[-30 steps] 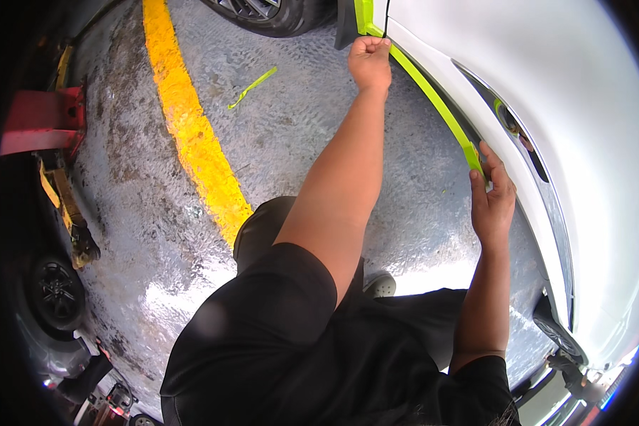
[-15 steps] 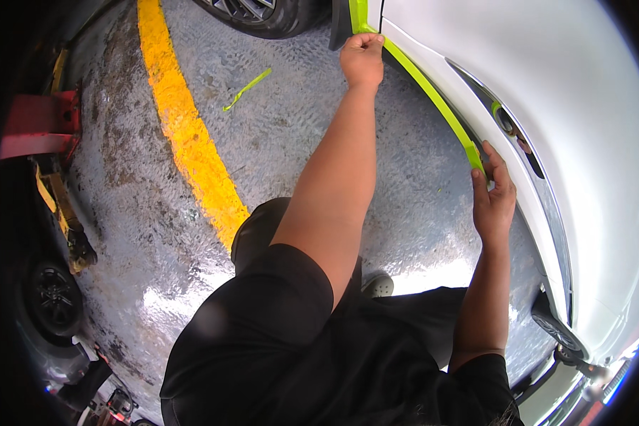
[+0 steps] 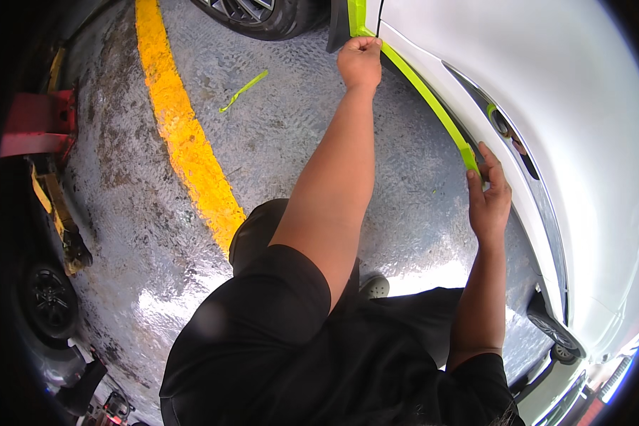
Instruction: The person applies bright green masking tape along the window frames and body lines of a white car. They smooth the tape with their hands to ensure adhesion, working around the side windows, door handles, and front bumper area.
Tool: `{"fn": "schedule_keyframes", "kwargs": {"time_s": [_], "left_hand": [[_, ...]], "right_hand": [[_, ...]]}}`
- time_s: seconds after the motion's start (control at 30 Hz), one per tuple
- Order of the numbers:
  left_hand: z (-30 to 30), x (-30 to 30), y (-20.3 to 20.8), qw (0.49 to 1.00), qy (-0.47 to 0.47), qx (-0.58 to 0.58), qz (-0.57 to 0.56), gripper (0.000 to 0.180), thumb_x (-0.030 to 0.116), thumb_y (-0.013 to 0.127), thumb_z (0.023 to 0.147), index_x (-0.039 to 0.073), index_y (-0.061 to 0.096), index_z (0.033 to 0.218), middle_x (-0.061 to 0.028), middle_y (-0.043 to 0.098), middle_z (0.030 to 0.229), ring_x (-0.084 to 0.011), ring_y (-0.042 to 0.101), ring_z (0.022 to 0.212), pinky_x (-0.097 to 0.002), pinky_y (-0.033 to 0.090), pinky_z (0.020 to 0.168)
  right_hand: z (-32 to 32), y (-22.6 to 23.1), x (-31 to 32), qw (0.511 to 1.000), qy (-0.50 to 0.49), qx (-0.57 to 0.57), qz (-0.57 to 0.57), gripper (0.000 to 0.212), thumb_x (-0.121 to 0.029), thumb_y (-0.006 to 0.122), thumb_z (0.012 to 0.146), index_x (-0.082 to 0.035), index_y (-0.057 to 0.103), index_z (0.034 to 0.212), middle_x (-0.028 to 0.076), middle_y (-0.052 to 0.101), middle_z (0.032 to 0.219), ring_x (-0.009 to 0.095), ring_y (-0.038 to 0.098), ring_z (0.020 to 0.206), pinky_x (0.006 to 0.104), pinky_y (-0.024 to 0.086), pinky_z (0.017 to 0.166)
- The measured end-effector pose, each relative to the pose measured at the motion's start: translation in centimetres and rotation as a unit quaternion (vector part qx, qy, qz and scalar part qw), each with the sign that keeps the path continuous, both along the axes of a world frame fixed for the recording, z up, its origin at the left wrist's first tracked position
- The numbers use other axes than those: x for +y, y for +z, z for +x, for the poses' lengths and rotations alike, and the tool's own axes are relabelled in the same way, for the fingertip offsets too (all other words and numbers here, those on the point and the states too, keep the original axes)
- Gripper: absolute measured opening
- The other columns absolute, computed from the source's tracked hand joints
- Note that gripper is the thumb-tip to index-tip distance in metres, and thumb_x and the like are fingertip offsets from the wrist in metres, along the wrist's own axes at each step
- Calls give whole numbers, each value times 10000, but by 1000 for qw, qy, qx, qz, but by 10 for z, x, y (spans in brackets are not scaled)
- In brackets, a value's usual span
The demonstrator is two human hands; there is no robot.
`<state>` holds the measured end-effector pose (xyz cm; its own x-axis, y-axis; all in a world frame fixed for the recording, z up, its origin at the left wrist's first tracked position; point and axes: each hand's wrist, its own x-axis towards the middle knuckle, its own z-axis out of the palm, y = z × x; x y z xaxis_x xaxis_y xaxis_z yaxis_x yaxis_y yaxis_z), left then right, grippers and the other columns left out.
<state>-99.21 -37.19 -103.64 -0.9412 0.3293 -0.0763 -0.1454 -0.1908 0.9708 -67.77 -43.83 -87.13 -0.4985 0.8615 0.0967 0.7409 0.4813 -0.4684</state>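
Note:
A strip of bright yellow-green tape (image 3: 427, 97) runs taut in a gentle curve beside the lower edge of a white car body (image 3: 568, 106). At its far end, by the seam near the front wheel, my left hand (image 3: 360, 64) pinches it between thumb and fingers. The near end meets my right hand (image 3: 491, 195), whose thumb and fingers close around it; what lies inside the palm is hidden. More of the same tape (image 3: 359, 15) covers the panel edge just beyond my left hand.
A loose scrap of green tape (image 3: 243, 91) lies on the grey floor (image 3: 263, 149), right of a worn yellow line (image 3: 184, 128). The car's wheel (image 3: 263, 15) is at the top. Red metal equipment (image 3: 39, 124) and another wheel (image 3: 52, 302) stand on the left.
The view has shifted slightly. Both hands keep their holds on the tape, with little visible movement along the car.

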Motion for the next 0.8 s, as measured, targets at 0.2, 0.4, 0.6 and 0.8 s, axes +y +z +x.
{"fn": "schedule_keyframes", "kwargs": {"time_s": [0.2,0.4,0.6,0.8], "left_hand": [[2,-1,6,1000,-3,-25,13,117,75,844,934,-22,782,955,-20,732,853,-92,627,754,-271,528,717],[3,2,3,999,3,-19,25,126,80,836,943,-10,750,960,-23,722,863,-96,622,766,-277,533,729],[12,2,8,996,81,36,-13,134,107,822,952,41,706,956,-29,678,941,-150,650,820,-304,554,784],[24,0,1,969,108,192,-111,101,110,840,904,88,787,986,-65,707,1011,-235,716,864,-372,591,818]], "right_hand": [[1,0,2,1000,-8,-8,6,517,-34,762,981,-88,648,1483,187,781,1198,287,768,1127,441,561,1036],[-2,3,3,1000,-13,1,12,522,-23,757,975,-88,650,1482,180,789,1137,276,768,1062,428,562,1017],[0,2,4,1000,-13,16,6,513,-31,758,975,-86,658,1475,165,788,1058,259,763,1023,414,567,984],[-4,6,0,1000,-28,5,2,508,-39,758,980,-77,656,1476,166,791,1067,257,763,1039,419,570,985]]}}
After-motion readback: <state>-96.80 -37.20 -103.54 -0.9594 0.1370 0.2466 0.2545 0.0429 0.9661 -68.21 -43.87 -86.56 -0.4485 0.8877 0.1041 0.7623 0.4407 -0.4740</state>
